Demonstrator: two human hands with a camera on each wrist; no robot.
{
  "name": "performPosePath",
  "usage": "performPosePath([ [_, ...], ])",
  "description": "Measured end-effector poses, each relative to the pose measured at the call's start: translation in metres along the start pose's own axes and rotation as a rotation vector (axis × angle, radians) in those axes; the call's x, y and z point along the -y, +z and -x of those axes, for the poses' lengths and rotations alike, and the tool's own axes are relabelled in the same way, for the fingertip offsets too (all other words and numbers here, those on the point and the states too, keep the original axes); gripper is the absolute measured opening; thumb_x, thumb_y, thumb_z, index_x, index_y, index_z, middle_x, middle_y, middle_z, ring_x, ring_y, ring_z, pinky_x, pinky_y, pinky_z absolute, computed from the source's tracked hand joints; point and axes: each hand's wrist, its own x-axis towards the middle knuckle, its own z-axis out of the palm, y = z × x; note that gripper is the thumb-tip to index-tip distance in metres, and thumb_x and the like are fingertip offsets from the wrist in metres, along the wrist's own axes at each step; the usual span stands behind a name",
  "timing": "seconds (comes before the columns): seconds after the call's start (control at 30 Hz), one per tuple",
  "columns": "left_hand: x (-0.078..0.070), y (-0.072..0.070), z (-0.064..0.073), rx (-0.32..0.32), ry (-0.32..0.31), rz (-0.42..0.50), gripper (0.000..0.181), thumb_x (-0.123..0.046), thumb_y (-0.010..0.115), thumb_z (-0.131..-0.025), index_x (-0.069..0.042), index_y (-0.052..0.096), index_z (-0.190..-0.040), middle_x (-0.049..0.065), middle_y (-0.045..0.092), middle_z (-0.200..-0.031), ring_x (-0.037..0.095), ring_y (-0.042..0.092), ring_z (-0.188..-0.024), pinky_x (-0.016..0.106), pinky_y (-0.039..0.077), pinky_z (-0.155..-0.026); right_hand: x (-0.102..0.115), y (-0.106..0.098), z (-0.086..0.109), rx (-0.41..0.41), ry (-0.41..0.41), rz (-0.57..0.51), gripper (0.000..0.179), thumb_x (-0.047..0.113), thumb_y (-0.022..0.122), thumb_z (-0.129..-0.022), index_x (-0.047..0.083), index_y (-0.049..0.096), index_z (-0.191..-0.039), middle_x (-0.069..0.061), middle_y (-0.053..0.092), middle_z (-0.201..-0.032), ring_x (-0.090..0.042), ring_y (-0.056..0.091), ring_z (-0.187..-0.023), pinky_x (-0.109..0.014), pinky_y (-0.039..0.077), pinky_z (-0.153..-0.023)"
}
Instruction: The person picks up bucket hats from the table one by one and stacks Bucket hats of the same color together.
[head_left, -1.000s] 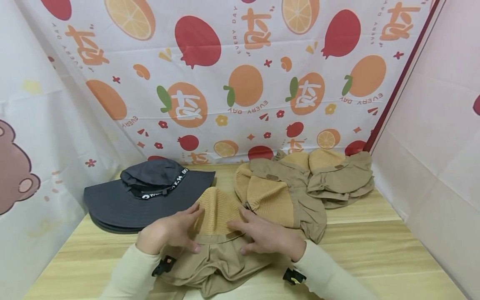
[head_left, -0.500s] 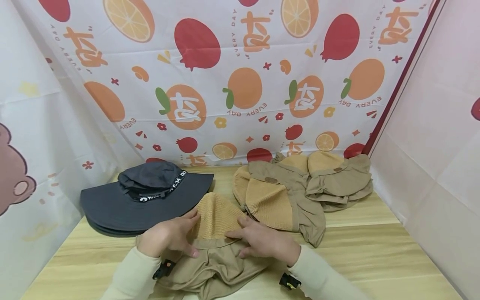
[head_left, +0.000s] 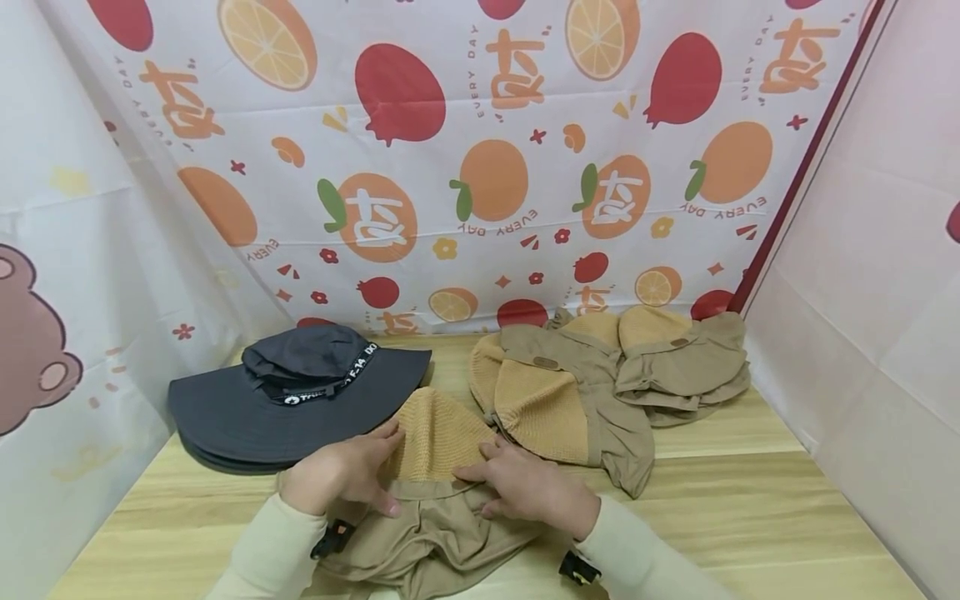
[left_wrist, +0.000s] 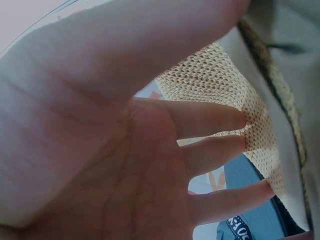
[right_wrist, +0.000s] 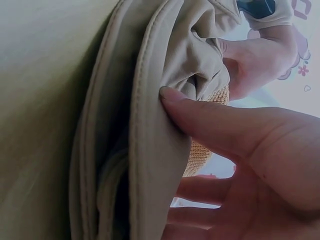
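Observation:
A khaki hat [head_left: 423,437] with a yellow knitted crown and a fabric brim lies at the front of the table. My left hand [head_left: 341,471] rests along its left side. In the left wrist view, nearly straight fingertips touch the knit [left_wrist: 200,75]. On the right side of the hat, my right hand [head_left: 528,483] lies with the thumb on the fabric below the crown. The right wrist view has that thumb [right_wrist: 200,117] against the layered brim [right_wrist: 155,150], the fingers extended toward the knit and partly hidden behind the cloth.
Dark wide-brimmed hats [head_left: 300,408], stacked, lie at the left. More khaki hats with yellow knit [head_left: 543,408] overlap at the right, beside a folded pile [head_left: 682,367] farther back. A fruit-print curtain [head_left: 480,108] hangs behind the wooden table [head_left: 750,508].
The head view has shifted slightly. Both hands stay at the sides of the khaki hat, and the right hand has drawn slightly closer to the knit's edge.

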Motion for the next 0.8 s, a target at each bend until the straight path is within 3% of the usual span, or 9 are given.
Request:
performPosePath([
  [0.17,-0.0002,0.0019,0.0018,-0.015,0.0,0.006,0.113,-0.03,0.096,-0.07,0.011,0.034,-0.155,0.03,0.02,-0.168,0.052,0.028,-0.152,0.062,0.03,-0.121,0.0021,-0.0007,-0.0007,0.021,0.033,-0.007,0.062,0.03,0.085,-0.087,0.035,0.062,-0.144,-0.008,0.063,-0.136,-0.037,0.059,-0.132,-0.04,0.054,-0.105],
  [0.47,-0.0017,0.0014,-0.0002,-0.013,-0.002,-0.009,0.113,-0.03,0.096,-0.071,0.011,0.033,-0.156,0.03,0.019,-0.168,0.052,0.028,-0.152,0.062,0.03,-0.121,0.0002,-0.0023,-0.0001,0.06,0.064,-0.019,0.063,0.033,0.083,-0.089,0.037,0.058,-0.147,-0.01,0.057,-0.148,-0.035,0.053,-0.14,-0.042,0.052,-0.108],
  [0.8,-0.0012,0.0002,0.0025,-0.028,0.035,-0.018,0.111,-0.03,0.096,-0.07,0.014,0.036,-0.153,0.033,0.021,-0.166,0.052,0.029,-0.152,0.061,0.031,-0.121,-0.0024,-0.0023,0.0016,0.067,0.045,0.024,0.064,0.039,0.08,-0.09,0.04,0.054,-0.149,-0.006,0.056,-0.148,-0.028,0.053,-0.138,-0.042,0.056,-0.101],
])
